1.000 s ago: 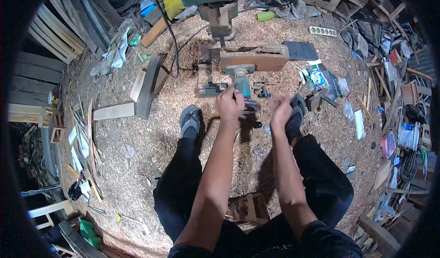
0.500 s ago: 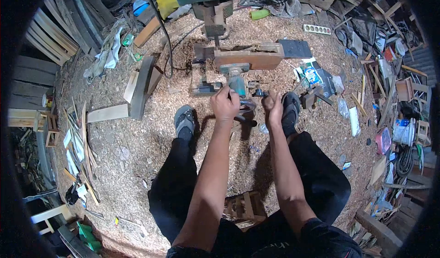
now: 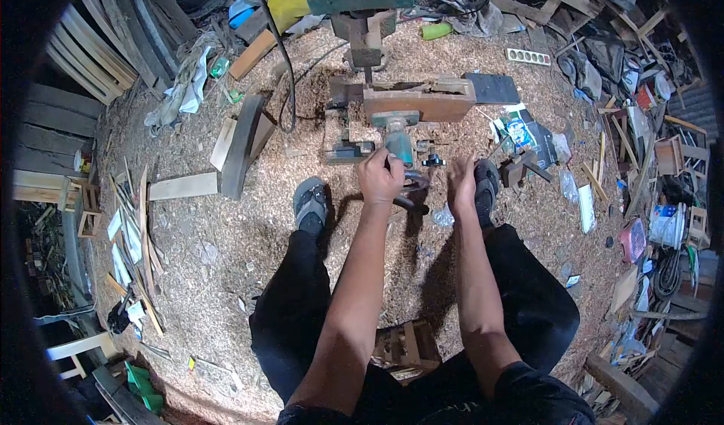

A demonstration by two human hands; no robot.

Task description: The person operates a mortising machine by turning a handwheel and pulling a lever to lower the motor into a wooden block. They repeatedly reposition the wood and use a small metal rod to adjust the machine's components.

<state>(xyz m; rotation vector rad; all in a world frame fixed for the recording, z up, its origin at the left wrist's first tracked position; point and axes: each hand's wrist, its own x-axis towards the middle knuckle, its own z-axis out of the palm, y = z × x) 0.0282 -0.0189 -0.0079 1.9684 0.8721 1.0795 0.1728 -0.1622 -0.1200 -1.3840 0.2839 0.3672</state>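
A green mortising machine (image 3: 362,4) stands before me, its bit (image 3: 368,76) pointing down at the left end of a reddish-brown wooden block (image 3: 430,109). Splintered, hollowed wood shows along the block's top. A clamp (image 3: 397,144) with a green barrel presses against the block's near face. My left hand (image 3: 381,176) is closed at the near end of that barrel, round the rim of the handwheel (image 3: 417,187); its fingertips are partly hidden. To the right, my right hand (image 3: 462,186) holds nothing, its fingers stretched out, apart from a black star knob (image 3: 433,160).
Wood shavings (image 3: 219,266) cover the floor around my feet. Curved boards (image 3: 243,150) lie at left, with a dark cable (image 3: 290,85) hanging beside the machine. A power strip (image 3: 528,56), a dark block (image 3: 490,88) and scrap wood lie to the right. A small wooden stool (image 3: 407,346) is beneath me.
My right hand has moved away from the black knob, which now shows fully, and its fingers have straightened. My left hand stays at the clamp. The whole view has shifted slightly.
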